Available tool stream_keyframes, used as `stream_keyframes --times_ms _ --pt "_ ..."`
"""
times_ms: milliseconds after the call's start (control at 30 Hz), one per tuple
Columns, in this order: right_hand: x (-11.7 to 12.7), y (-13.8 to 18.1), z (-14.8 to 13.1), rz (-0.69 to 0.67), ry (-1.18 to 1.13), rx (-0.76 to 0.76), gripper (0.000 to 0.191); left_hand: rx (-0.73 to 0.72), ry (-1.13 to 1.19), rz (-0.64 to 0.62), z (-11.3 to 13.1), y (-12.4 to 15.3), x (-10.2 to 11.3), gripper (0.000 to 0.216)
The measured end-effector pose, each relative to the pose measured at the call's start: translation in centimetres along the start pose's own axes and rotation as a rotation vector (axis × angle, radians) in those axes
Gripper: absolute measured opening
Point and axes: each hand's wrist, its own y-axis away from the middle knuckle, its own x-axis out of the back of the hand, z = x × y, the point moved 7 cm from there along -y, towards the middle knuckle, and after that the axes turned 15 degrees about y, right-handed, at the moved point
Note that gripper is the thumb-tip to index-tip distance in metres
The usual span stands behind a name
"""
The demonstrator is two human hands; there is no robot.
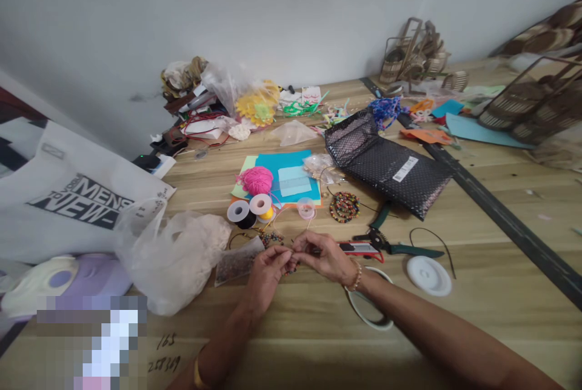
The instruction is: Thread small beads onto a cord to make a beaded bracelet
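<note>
My left hand (271, 265) and my right hand (321, 253) meet fingertip to fingertip above the table, both closed in a pinch. Between them is what looks like a beaded string (287, 272), its small dark beads showing just under the fingers; most of it is hidden. Loose coloured beads (271, 236) lie just beyond my left hand, beside a clear bag of small dark pieces (239, 261). To the right of my right hand is a red box cutter (361, 248), with green-handled pruning shears (379, 238) against it. A white ring (354, 311) lies partly under my right forearm.
Behind the hands are a black thread spool (242, 214), a yellow thread spool (262, 208), pink yarn (256, 180), a round clear container (306, 208) and coiled beads (344, 207). A black bubble mailer (391, 162) and white spool (428, 275) lie right; a plastic bag (175, 256) lies left.
</note>
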Motion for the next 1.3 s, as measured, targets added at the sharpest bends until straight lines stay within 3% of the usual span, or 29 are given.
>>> stream_keyframes --times_ms 400,967,1300 --pt "0.2 -0.2 -0.7 0.012 0.024 0.033 0.028 -0.101 -0.209 -0.022 0.3 -0.2 1.0 0.023" --pt "0.4 -0.1 -1.1 0.023 0.091 0.060 0.018 -0.175 -0.403 -0.005 2.0 0.4 -0.3 0.020" --pt "0.8 -0.1 -1.1 0.070 0.235 0.075 0.003 -0.352 -0.524 0.040 3.7 1.1 -0.7 0.016"
